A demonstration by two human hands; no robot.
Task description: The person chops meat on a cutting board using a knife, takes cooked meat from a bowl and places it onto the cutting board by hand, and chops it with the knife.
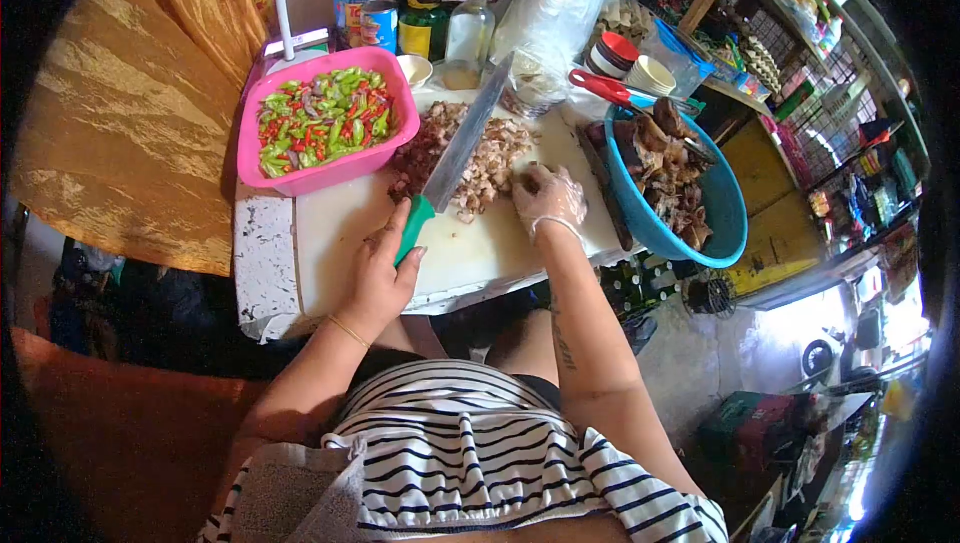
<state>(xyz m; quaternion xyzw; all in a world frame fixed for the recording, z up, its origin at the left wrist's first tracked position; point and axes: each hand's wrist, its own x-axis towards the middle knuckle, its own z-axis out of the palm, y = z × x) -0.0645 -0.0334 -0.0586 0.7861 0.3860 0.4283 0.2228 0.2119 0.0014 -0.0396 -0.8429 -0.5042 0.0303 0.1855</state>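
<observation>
My left hand (378, 268) is wrapped round the green handle of a large knife (467, 148), its blade slanting up and right over a heap of chopped meat (505, 150). The heap lies on a white cutting board (345, 243). In a clear plastic glove, my right hand (550, 197) rests at the right edge of the heap with its fingers curled; what they hold, if anything, is hidden. Left of the meat stands a pink basin (333, 180) of cut green and red peppers. A blue basin (735, 208) with larger browned meat pieces is on the right.
Behind the board stand a glass bottle (468, 38), a blue can (379, 25), a small white bowl (414, 70) and a plastic bag (550, 13). Red-handled scissors (603, 88) lie near the blue basin's rim, beside stacked bowls (652, 76). An orange curtain (130, 113) hangs at left.
</observation>
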